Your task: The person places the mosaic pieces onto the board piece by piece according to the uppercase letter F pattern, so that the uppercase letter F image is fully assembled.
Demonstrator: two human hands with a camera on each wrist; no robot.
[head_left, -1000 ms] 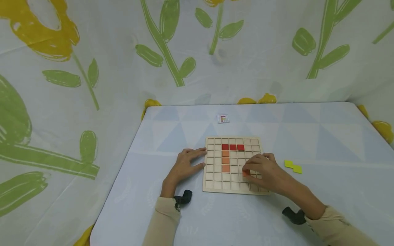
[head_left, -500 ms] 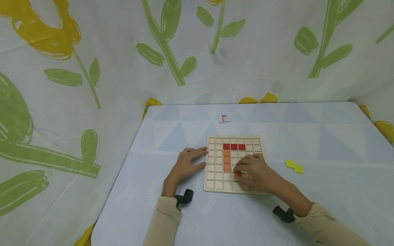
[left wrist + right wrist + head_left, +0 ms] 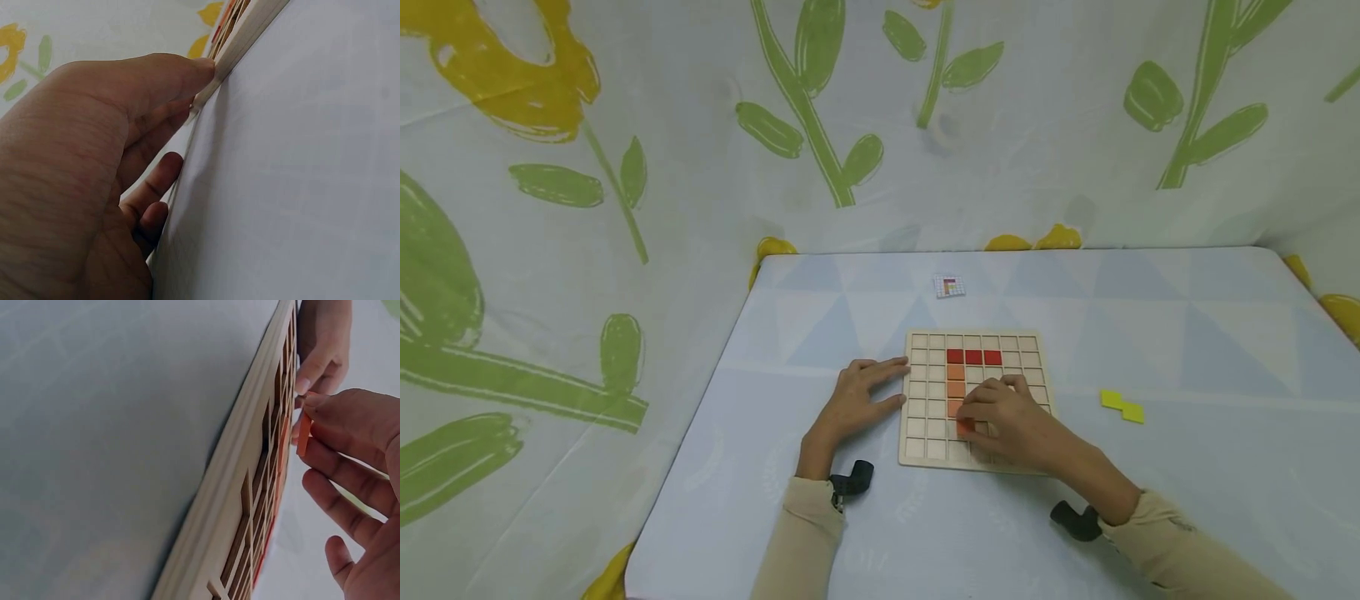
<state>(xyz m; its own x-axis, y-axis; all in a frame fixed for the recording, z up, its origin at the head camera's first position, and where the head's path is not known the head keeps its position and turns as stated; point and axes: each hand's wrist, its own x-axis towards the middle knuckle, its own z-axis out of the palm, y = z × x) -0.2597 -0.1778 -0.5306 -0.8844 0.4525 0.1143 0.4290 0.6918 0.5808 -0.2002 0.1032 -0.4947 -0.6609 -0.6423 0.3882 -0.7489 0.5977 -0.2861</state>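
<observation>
A wooden grid board (image 3: 917, 427) lies on the table. My right hand (image 3: 1015, 423) pinches an orange square tile (image 3: 304, 433) between thumb and fingertips. In the right wrist view that tile hangs just over the board's face. In the head view it sits below a column of orange tiles (image 3: 956, 389), the lowest partly hidden by my fingers. Above the column runs a row of three red tiles (image 3: 973, 357). My left hand (image 3: 854, 402) rests at the board's left edge with fingers extended; in the left wrist view the thumb touches the board's side.
Two yellow tiles (image 3: 1112, 399) lie corner to corner on the table (image 3: 1225, 467), right of the board. A small card (image 3: 950, 286) with a coloured grid pattern lies behind the board. Flower-printed cloth (image 3: 692, 167) hangs around the table's back and left sides.
My right hand has moved left across the board with the orange tile, from the right-hand columns to below the orange column. The left hand has stayed at the board's edge.
</observation>
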